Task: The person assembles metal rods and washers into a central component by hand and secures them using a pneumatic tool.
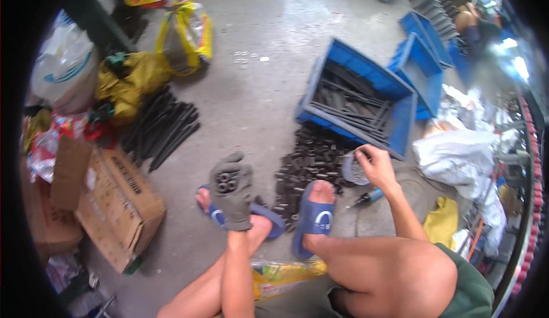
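"Your gray-gloved left hand (230, 191)?"
"Fingers look curled; contents unclear."
"Your bare right hand (374, 166)?"
"At the round translucent tub (346, 170), beside short black tube pieces (303, 159); pinch uncertain. Likely picking; next needs fingertip precision."

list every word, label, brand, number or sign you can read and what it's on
None is readable.
Box: dark print, too blurred.
Yellow packet between the legs: print, too blurred.
Sandals: white curved mark, no readable letters.
White bag: blue curve, no readable letters.
Left glove: dark rings or print, unclear.
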`<state>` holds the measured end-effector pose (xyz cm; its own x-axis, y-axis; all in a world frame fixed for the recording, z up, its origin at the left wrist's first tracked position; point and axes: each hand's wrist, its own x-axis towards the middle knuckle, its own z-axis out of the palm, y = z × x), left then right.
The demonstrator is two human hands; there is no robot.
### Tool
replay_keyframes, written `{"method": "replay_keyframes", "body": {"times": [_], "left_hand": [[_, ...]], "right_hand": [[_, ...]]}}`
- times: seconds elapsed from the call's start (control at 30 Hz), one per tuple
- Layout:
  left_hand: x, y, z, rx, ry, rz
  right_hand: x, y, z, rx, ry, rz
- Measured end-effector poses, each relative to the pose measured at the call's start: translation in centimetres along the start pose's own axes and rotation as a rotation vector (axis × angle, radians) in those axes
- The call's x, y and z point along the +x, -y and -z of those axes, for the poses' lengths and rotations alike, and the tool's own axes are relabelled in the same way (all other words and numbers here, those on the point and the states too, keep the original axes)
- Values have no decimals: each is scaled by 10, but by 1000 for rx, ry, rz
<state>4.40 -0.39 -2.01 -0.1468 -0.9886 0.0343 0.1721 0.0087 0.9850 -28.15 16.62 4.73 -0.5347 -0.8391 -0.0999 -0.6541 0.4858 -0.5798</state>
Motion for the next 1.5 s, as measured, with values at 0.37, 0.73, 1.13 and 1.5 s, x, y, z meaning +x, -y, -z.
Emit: {"method": "replay_keyframes", "body": {"times": [0.37,0.73,1.13,1.5], "left_hand": [[23,6,-40,335,-81,-133],[-6,3,-58,325,-72,-181],[-11,-4,-62,282,65,-218],[-6,-16,-60,333,71,-221]], "right_hand": [[-9,-90,-38,-452,347,-67],[-21,-90,-8,-136,120,67],[-27,-77,6,251,70,-157],[-15,-20,9,656,129,-237]]}}
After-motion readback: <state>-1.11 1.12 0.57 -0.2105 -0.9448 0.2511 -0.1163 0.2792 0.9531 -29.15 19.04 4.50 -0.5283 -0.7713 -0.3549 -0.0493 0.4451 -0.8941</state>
